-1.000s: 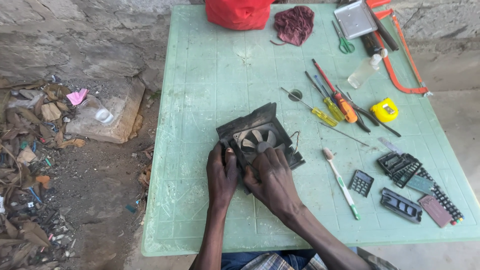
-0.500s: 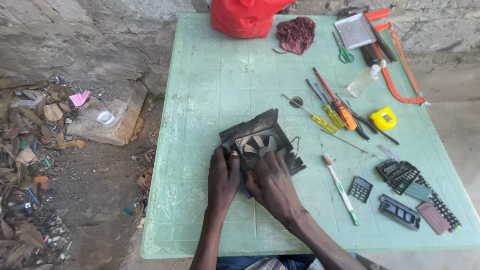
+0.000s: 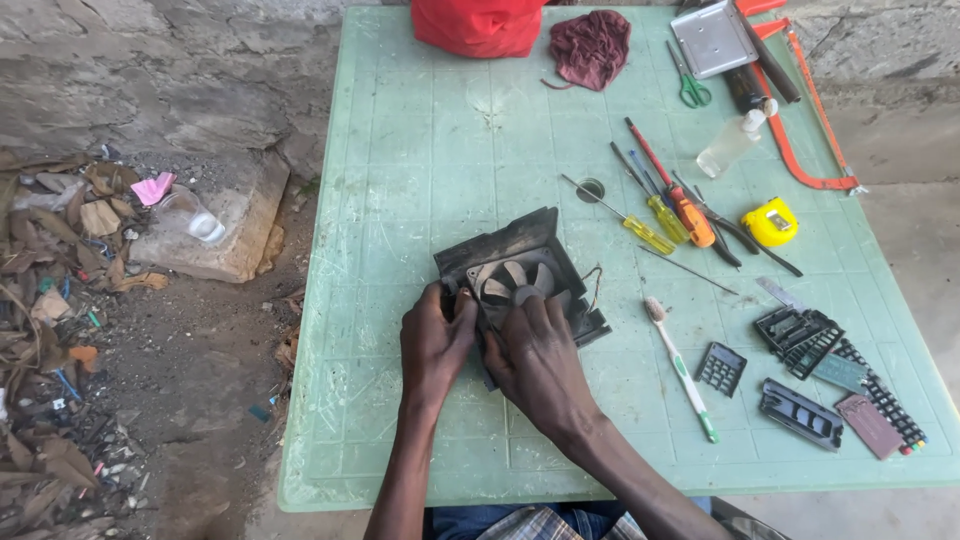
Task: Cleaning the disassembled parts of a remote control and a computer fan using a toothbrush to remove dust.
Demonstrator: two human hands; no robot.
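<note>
Black fan housing point(image 3: 520, 262) under left hand point(image 3: 433, 345) and right hand point(image 3: 537, 360), on green table point(image 3: 420, 150)

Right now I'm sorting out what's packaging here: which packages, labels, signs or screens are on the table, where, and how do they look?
Clear plastic bottle: far right of the table, lying tilted, white cap; no label can be made out.
Yellow tape measure: right of the screwdrivers, rounded yellow case with a pale label patch on its face.
Red bag: far edge, middle, soft and plain.
No signs or screens show.

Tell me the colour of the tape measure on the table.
Yellow; the tape measure shows clearly in the head view.
</note>
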